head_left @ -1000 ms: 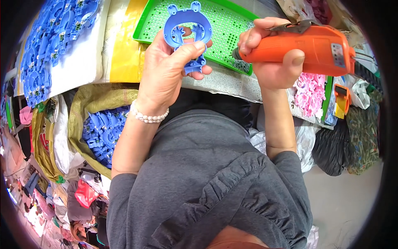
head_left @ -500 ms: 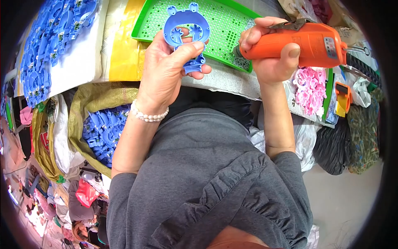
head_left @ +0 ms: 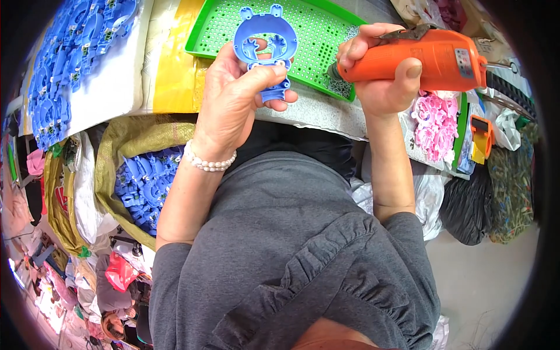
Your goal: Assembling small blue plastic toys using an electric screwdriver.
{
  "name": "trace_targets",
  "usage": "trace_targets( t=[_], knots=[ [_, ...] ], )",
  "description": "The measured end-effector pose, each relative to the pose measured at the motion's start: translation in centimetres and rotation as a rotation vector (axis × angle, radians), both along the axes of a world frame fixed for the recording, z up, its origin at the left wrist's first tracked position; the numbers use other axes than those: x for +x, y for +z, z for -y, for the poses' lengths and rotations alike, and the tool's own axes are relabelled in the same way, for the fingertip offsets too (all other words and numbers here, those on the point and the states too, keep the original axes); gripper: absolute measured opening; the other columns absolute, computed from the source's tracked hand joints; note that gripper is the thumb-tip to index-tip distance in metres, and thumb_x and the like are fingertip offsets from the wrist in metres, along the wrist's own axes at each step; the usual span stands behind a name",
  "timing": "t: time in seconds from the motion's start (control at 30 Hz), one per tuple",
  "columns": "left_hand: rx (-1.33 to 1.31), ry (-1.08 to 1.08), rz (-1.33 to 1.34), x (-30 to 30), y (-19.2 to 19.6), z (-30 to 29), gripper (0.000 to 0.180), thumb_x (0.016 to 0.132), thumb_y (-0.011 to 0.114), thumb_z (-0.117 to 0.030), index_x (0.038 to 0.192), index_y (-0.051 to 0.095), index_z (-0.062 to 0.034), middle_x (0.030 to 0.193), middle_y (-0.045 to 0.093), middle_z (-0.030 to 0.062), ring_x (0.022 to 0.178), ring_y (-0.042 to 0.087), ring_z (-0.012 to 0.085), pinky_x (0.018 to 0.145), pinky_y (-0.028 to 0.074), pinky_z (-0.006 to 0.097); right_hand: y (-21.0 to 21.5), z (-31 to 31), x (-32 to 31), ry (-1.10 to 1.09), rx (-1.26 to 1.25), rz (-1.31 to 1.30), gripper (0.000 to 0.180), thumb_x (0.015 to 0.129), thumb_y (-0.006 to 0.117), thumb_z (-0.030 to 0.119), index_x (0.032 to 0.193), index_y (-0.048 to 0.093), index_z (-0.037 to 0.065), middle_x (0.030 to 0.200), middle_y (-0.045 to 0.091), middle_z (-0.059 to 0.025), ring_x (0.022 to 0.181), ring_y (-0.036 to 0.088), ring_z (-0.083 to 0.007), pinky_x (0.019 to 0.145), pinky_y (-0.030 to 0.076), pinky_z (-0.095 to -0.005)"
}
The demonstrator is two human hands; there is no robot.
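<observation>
Pinched between the thumb and fingers of my left hand [head_left: 236, 87] is a blue plastic toy casing [head_left: 265, 26], a round open ring with two small ears above a narrower lower part. My right hand [head_left: 388, 81] is wrapped round an orange electric screwdriver [head_left: 429, 58], its dark tip pointing left and down over the right end of a green perforated tray [head_left: 233, 41]. Small silvery screws [head_left: 339, 87] lie heaped in that end of the tray, by the tip. The casing and the screwdriver are apart.
Many blue casings [head_left: 81, 52] cover the table at the left. More fill a yellowish woven sack [head_left: 114, 137] below its edge. Pink plastic parts [head_left: 434, 125] lie at the right, near an orange-and-yellow tool [head_left: 482, 137]. A black bag [head_left: 469, 204] hangs below.
The blue casing has shifted slightly to the right in my left hand, its lower part drawn a little closer to the thumb. My right hand and the screwdriver have hardly moved.
</observation>
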State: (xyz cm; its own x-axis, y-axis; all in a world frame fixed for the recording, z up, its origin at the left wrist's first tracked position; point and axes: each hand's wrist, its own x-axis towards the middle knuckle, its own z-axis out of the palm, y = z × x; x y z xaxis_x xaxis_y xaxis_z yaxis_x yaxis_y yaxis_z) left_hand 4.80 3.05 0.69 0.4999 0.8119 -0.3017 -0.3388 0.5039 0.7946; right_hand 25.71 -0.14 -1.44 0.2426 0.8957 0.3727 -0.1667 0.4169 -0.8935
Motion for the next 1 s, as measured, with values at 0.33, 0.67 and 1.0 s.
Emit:
trace_targets(
  t=[0.33, 0.67, 1.0],
  knots=[
    [0.056, -0.046, -0.068, -0.4, -0.2, 0.6, 0.044, 0.081, 0.059, 0.000, 0.123, 0.045, -0.0011, 0.109, 0.062, 0.0176, 0.072, 0.068, 0.0209, 0.057, 0.056, 0.025, 3.9, -0.1, 0.9, 0.329, 0.197, -0.066, 0.095, 0.075, 0.042, 0.081, 0.118, 0.052, -0.003, 0.083, 0.058, -0.0079, 0.072, 0.054, -0.0210, 0.071, 0.042, -0.0386],
    [0.028, -0.113, -0.067, 1.4, 0.3, 2.0, 0.037, 0.081, 0.061, 0.003, 0.116, 0.048, -0.0013, 0.096, 0.063, 0.0088, 0.070, 0.068, 0.0192, 0.059, 0.058, 0.027, 10.5, 0.6, -0.7, 0.644, 0.244, 0.175, 0.103, 0.064, 0.055, 0.083, 0.132, 0.047, 0.006, 0.096, 0.055, -0.0026, 0.082, 0.051, -0.0176, 0.081, 0.037, -0.0368],
    [0.022, -0.092, -0.013, 1.6, 1.1, 2.2, 0.044, 0.077, 0.061, 0.003, 0.116, 0.041, 0.0040, 0.094, 0.063, 0.0127, 0.066, 0.066, 0.0154, 0.053, 0.054, 0.024, 10.7, 0.4, -4.4, 0.645, 0.241, 0.071, 0.107, 0.067, 0.054, 0.082, 0.133, 0.041, 0.000, 0.099, 0.053, -0.0038, 0.085, 0.052, -0.0189, 0.079, 0.038, -0.0373]
  ],
)
